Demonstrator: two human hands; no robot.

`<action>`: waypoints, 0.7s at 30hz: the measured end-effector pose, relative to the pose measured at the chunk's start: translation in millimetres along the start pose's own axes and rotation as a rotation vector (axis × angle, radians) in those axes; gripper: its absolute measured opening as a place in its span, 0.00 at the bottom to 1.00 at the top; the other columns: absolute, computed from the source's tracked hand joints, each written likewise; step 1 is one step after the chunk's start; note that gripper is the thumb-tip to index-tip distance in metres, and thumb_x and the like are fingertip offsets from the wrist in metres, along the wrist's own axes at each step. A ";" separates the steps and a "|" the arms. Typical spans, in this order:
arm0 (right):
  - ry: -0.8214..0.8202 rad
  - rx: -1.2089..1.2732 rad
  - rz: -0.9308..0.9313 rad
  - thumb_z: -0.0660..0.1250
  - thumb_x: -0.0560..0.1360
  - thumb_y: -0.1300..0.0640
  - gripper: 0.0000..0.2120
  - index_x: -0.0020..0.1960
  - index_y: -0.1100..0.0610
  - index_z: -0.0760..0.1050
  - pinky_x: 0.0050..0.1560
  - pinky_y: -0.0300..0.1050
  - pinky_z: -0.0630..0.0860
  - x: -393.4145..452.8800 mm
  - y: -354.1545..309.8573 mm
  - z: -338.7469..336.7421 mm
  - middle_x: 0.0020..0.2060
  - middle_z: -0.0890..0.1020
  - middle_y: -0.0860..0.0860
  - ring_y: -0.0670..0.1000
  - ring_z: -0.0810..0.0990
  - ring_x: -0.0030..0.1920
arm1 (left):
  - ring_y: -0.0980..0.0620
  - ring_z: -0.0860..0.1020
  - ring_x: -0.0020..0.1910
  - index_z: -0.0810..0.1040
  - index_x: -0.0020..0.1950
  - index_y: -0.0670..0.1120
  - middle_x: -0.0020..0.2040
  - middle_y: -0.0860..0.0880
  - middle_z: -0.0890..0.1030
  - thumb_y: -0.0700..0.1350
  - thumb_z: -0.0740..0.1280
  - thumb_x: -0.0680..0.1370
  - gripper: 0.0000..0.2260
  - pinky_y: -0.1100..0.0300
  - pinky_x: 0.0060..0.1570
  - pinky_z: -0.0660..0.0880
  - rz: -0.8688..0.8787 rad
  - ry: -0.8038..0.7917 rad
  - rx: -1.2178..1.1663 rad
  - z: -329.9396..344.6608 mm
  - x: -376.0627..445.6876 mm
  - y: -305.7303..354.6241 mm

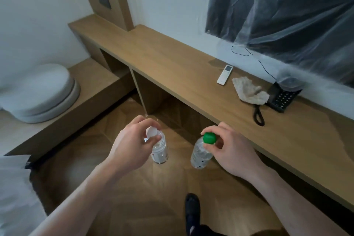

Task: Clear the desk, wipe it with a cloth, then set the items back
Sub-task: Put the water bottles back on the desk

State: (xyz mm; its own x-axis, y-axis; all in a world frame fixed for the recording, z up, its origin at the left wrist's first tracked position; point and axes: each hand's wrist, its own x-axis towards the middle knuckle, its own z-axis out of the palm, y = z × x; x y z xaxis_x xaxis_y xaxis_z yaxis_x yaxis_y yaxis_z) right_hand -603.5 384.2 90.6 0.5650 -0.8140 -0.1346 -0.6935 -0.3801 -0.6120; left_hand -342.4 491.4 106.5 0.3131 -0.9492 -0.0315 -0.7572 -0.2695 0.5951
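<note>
My left hand (132, 140) pinches the neck of a clear water bottle with a white cap (160, 149), held over the wooden floor in front of the desk. My right hand (228, 147) pinches a second clear bottle with a green cap (201, 153) by its top, close to the desk's front edge. The long wooden desk (172, 63) runs from upper left to lower right. On it lie a crumpled beige cloth (249, 90), a white remote control (224, 74) and a black telephone (281, 97) with its coiled cord.
A wall screen covered in plastic sheet (283, 11) hangs above the desk. A low wooden bench with a white cushion (40, 94) stands at left. White bedding (15, 193) fills the lower left. A dark shoe (192, 210) is on the floor below my hands.
</note>
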 end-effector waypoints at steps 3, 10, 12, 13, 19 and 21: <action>-0.030 0.035 -0.042 0.71 0.79 0.47 0.13 0.63 0.39 0.76 0.49 0.36 0.83 46.6 0.0 -9.2 0.55 0.74 0.35 0.40 0.79 0.54 | 0.59 0.78 0.45 0.79 0.55 0.60 0.52 0.62 0.75 0.54 0.72 0.79 0.06 0.69 0.40 0.68 -0.036 0.052 0.008 -13.4 36.2 0.3; -0.124 0.010 -0.164 0.71 0.79 0.47 0.13 0.60 0.35 0.74 0.49 0.45 0.85 168.9 -36.1 -23.9 0.53 0.73 0.37 0.47 0.79 0.53 | 0.59 0.78 0.45 0.78 0.53 0.62 0.52 0.62 0.75 0.54 0.72 0.79 0.05 0.67 0.41 0.70 -0.073 0.198 -0.018 -54.4 98.5 -20.7; -0.127 0.004 -0.202 0.72 0.79 0.48 0.13 0.59 0.35 0.74 0.48 0.45 0.85 201.3 -50.5 -21.4 0.53 0.73 0.37 0.47 0.79 0.52 | 0.59 0.79 0.44 0.78 0.54 0.61 0.52 0.62 0.75 0.54 0.71 0.79 0.05 0.66 0.42 0.71 -0.098 0.242 -0.019 -67.2 114.5 -32.4; -0.128 -0.007 -0.219 0.71 0.79 0.48 0.13 0.60 0.35 0.74 0.46 0.45 0.85 217.1 -58.4 -19.7 0.52 0.72 0.37 0.46 0.80 0.51 | 0.59 0.79 0.45 0.78 0.54 0.61 0.52 0.62 0.75 0.54 0.71 0.80 0.05 0.66 0.42 0.72 -0.104 0.257 -0.017 -73.6 122.2 -39.6; -0.134 -0.025 -0.251 0.70 0.80 0.49 0.12 0.59 0.35 0.73 0.46 0.42 0.83 300.2 -105.8 1.6 0.52 0.72 0.37 0.44 0.78 0.50 | 0.59 0.78 0.46 0.79 0.56 0.60 0.52 0.62 0.74 0.54 0.70 0.80 0.06 0.70 0.41 0.69 -0.131 0.247 0.008 -109.8 172.3 -100.2; -0.122 -0.015 -0.238 0.70 0.80 0.49 0.12 0.58 0.34 0.73 0.48 0.44 0.84 325.8 -123.3 13.4 0.52 0.72 0.36 0.44 0.78 0.51 | 0.58 0.77 0.45 0.79 0.56 0.60 0.51 0.62 0.73 0.54 0.70 0.80 0.06 0.71 0.41 0.68 -0.123 0.244 0.024 -124.6 192.3 -123.4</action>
State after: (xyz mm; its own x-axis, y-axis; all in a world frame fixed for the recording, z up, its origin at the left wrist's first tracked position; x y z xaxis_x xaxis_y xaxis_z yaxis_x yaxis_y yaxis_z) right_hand -328.0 171.8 111.8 0.7621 -0.6423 -0.0813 -0.5404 -0.5618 -0.6264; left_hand -117.3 362.3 127.2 0.5304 -0.8426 0.0934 -0.7170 -0.3871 0.5797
